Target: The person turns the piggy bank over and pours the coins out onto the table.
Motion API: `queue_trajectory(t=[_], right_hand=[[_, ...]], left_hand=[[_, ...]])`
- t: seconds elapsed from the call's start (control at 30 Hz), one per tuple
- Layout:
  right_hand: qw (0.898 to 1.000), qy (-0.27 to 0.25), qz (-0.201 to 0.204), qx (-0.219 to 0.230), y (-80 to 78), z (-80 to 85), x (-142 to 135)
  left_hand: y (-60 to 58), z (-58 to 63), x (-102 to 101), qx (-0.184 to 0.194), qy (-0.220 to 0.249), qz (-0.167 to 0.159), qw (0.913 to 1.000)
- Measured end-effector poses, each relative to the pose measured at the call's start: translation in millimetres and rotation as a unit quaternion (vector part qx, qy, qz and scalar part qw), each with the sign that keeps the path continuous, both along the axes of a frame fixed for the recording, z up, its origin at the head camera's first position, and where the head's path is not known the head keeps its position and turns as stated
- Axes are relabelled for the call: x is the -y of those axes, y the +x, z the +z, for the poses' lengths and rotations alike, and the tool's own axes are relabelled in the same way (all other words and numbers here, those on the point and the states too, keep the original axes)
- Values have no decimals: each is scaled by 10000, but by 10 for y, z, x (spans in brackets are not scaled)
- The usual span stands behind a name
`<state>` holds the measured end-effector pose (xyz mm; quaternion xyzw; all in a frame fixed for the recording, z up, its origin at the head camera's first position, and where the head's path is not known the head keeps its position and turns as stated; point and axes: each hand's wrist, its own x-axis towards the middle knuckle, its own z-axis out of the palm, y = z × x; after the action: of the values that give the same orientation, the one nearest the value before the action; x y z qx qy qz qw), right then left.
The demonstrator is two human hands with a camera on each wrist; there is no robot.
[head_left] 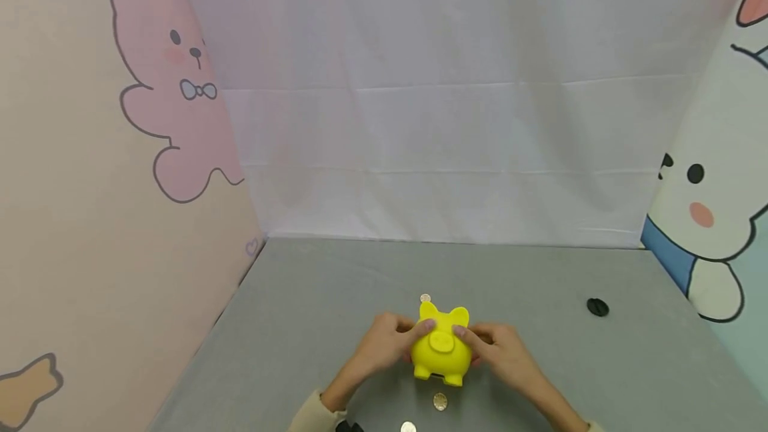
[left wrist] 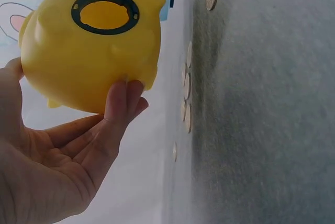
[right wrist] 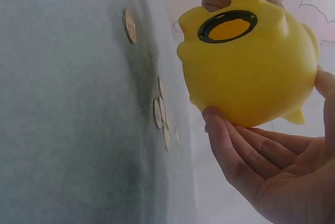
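Note:
A yellow piggy bank (head_left: 442, 357) is held up over the table between both hands, its snout toward the head camera. My left hand (head_left: 387, 342) grips one side, thumb beside the snout and fingers behind. On the other side my right hand (head_left: 503, 353) holds it the same way. The wrist views show the underside, where a black ring (left wrist: 78, 19) surrounds an uncovered round hole. Several coins lie on the table beneath and about the bank, among them one coin (head_left: 440, 401) just in front of its feet and another coin (head_left: 425, 298) behind an ear.
A black round plug (head_left: 597, 307) lies on the grey tabletop (head_left: 336, 279) to the right. Near the lower edge of the head view is one more coin (head_left: 408, 427). A white cloth (head_left: 420, 119) hangs behind the table, and walls with cartoon animals flank it.

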<state>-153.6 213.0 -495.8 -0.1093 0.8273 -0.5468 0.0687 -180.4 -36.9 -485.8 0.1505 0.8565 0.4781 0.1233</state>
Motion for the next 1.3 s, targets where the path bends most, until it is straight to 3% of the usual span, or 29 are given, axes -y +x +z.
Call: queue_trajectory(t=[0.27, 0.43, 0.5, 0.57, 0.7, 0.73, 0.8, 1.1, 1.17, 1.23, 1.3], right_hand=[[10000, -20, 26, 71, 6, 29, -39], [9975, -70, 238, -667, 38, 12, -77], [9921, -151, 295, -1210, 49, -9, -76], [9776, -198, 353, -2065, 59, -33, -70], [9266, -267, 312, -3739, 46, -57, -40], [9181, -290, 326, -3940, 41, -58, -34], [9117, -350, 315, -4081, 31, -62, -19], [9128, -441, 336, -4045, 24, -82, 16], [9154, -343, 256, -4002, 27, -66, 23], [9297, -218, 127, -3674, 35, -42, 25], [9566, -251, 100, -2902, 40, -9, 23]], left_hand=[[-42, -1, 49, -61, 150, -304, 9994], [-25, 6, 102, -149, 335, -522, 9980], [-10, 5, 117, -405, 453, -585, 9964], [4, -1, 133, -1070, 600, -798, 9892], [0, -10, 152, -2394, 940, -1040, 9607], [-4, -14, 156, -2571, 983, -1069, 9554], [-8, -22, 163, -2615, 1041, -1052, 9538], [-13, -22, 177, -2688, 904, -998, 9537], [-18, -10, 175, -2595, 849, -931, 9575], [-20, 1, 170, -2127, 781, -776, 9709], [-29, 8, 160, -1379, 797, -539, 9858]])
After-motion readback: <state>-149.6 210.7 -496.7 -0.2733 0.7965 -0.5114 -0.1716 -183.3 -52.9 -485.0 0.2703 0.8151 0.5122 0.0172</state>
